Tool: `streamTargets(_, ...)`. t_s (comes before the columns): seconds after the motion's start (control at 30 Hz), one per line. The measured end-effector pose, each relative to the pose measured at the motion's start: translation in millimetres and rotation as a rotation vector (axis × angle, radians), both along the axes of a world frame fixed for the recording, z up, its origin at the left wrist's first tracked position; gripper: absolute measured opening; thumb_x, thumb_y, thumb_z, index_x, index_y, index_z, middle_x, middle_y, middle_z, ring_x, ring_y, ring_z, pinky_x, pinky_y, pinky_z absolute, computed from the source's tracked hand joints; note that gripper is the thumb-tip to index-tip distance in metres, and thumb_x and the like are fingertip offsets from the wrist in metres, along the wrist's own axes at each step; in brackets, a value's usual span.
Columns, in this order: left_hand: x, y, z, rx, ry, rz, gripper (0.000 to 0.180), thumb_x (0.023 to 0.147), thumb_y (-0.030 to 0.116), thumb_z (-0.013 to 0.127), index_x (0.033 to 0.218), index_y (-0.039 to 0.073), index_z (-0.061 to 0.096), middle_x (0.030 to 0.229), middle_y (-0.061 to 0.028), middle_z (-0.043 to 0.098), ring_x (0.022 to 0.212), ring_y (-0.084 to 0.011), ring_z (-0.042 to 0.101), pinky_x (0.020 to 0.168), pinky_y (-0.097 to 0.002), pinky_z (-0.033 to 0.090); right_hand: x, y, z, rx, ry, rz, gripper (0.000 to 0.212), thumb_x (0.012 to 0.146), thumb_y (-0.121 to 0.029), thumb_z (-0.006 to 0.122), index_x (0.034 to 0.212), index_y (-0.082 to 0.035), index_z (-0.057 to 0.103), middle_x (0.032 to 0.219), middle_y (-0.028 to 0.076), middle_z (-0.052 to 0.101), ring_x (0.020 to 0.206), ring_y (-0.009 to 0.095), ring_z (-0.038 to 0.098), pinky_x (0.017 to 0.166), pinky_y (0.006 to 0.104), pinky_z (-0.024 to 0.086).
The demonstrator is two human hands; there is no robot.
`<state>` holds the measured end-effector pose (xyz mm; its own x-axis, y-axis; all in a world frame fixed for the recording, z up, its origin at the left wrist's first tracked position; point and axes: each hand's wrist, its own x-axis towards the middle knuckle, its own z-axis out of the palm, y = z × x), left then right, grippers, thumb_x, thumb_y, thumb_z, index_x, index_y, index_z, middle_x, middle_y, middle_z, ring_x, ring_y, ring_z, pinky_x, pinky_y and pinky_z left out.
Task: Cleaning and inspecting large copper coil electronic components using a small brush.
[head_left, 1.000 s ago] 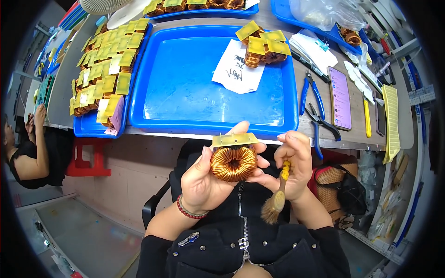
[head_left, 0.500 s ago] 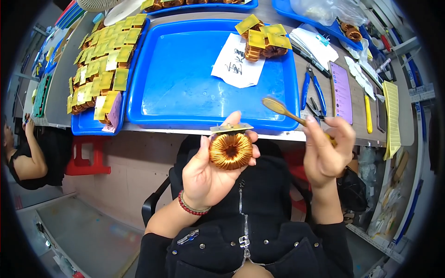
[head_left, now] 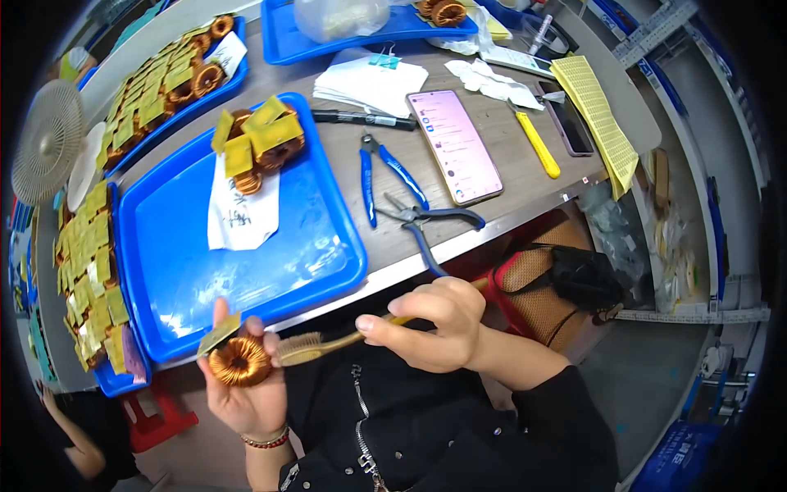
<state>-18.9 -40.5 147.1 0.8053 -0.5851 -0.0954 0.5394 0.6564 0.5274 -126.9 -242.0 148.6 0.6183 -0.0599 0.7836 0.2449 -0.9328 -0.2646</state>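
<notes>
Because the left hand (head_left: pixel 252 403) held the coil (head_left: pixel 240 362) near the tray (head_left: pixel 168 262) with half-curled fingers, a nudge from the brush (head_left: pixel 316 348), pinched in the right hand (head_left: pixel 438 325), could have dislodged it.

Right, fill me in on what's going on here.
A person's left hand holds a copper-wound ring coil with a small yellow board on it. The right hand grips a brush, its bristles close to the left fingers; whether they touch the coil isn't clear. Beyond, a blue tray holds a white paper and a small cluster of similar coils. Pliers and a phone lie to its right.
</notes>
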Motion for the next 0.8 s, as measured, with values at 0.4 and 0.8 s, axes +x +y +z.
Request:
streamTargets(0.4,54.0,15.5,-30.5,-0.002,-0.244,-0.216,0.050,0.093,0.038,0.031,0.134,0.009,0.034,0.081,-0.0156,0.050,0.055,-0.0251,0.049,0.046,-0.0312,0.045,-12.2,-156.2,-10.0,0.247,-0.085,-0.539,0.017,0.084,-0.003,0.053,0.099,0.004,0.059,0.096,0.010,0.050,0.082,0.013,0.048,0.072,0.0228,0.040)
streamTargets(0.8,103.1,1.6,-42.4,-0.274,-0.493,-1.138,0.039,0.093,0.025,0.039,0.120,-0.002,0.045,0.098,-0.0360,0.052,0.088,-0.0448,0.057,0.074,-0.0484,0.047,55.7,-230.7,2.3,0.971,0.653,-0.326,0.042,0.076,-0.018,0.068,0.109,-0.005,0.045,0.076,-0.005,0.033,0.066,0.004,0.036,0.058,0.0163,0.030)
